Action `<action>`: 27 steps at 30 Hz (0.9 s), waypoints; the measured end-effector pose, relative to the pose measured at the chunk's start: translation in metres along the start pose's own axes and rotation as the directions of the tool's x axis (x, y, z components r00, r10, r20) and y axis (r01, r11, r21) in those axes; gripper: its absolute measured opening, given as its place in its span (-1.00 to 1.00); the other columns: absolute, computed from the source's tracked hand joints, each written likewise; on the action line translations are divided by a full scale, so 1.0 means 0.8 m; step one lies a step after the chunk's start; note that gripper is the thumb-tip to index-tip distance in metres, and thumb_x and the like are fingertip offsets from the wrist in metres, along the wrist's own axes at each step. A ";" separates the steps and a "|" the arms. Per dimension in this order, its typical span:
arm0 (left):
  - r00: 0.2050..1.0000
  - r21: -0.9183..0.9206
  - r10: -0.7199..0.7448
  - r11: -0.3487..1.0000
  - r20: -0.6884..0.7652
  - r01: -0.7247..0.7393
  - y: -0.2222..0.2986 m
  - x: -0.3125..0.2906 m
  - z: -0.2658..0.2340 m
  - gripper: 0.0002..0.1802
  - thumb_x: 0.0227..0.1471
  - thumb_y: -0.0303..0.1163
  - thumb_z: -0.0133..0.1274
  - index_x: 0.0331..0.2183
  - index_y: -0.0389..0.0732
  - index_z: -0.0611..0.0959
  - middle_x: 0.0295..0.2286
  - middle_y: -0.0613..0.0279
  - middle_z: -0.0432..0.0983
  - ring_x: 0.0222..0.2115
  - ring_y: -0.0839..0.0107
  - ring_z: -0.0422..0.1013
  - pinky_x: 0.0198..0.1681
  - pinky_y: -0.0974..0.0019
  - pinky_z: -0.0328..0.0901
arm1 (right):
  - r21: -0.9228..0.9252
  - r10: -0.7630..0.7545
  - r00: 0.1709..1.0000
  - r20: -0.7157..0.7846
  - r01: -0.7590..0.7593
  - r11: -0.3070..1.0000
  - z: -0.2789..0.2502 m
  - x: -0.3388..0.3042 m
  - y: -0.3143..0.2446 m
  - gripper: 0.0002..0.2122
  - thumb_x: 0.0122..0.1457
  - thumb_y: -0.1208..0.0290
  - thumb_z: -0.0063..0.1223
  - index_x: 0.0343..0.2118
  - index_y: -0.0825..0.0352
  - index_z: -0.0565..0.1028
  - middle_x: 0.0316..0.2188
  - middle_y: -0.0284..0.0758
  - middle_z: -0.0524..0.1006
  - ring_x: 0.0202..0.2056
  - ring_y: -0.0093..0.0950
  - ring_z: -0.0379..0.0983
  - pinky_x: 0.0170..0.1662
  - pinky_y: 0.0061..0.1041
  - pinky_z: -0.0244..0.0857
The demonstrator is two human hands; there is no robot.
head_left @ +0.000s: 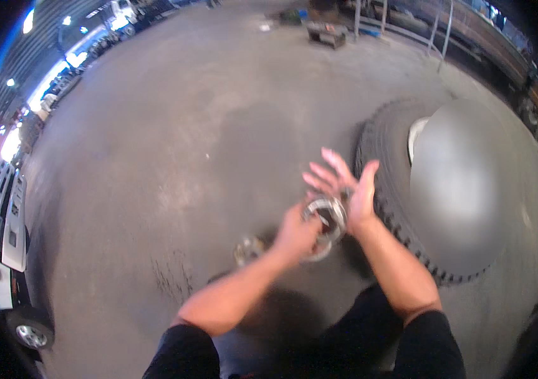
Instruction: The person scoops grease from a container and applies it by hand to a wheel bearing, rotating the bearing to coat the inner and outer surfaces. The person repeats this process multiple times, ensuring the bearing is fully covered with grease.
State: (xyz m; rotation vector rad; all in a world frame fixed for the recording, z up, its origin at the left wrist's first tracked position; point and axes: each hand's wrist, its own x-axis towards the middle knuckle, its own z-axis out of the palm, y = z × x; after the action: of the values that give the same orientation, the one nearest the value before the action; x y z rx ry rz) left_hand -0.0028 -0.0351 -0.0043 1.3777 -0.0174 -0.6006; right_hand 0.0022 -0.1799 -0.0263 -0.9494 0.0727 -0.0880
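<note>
Room: deep workshop, ribbed panelling (46, 35) and bright lights (66, 21) at upper left, metal rails (356, 22) toward upper right.
Floor (130, 158): grey concrete, scuffed, dark scratch-like streaks at lower left, soft shadows — spread across most of the view.
White vehicle (0, 278): at left edge, partly cut off, one wheel showing.
Large tyre (389, 148): chunky tread, on floor at right, just beside right forearm (398, 271); blurred patch over centre.
Low stand (327, 36): on floor at far side, near rails.
Left hand (297, 232): closed on metal ring (339, 218).
Right hand (360, 199): wide, fingers spread, just beside ring — cannot tell if touching.
Ring: silver, round, held above floor, left of tyre.
Small metal part (248, 251): beyond left forearm (237, 287), blurred.
</note>
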 end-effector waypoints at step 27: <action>0.853 0.321 0.464 0.792 0.238 -0.520 -0.019 0.007 -0.008 -0.84 -0.10 -0.60 -0.10 -0.35 -0.34 0.48 -0.53 0.27 0.41 -0.50 0.58 0.29 -0.42 0.41 0.26 | -0.307 0.009 0.960 -0.280 -0.099 0.947 -0.010 0.002 0.024 -0.27 0.24 -0.27 -0.66 0.02 0.32 0.38 0.07 -0.04 0.35 -0.13 -0.24 0.45 -0.11 -0.24 0.37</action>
State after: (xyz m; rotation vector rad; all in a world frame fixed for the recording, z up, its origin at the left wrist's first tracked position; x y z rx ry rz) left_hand -0.0019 -0.0328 -0.0218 1.6129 -0.6298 -0.2536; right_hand 0.0037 -0.1754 -0.0469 -1.2533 0.3803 -0.1604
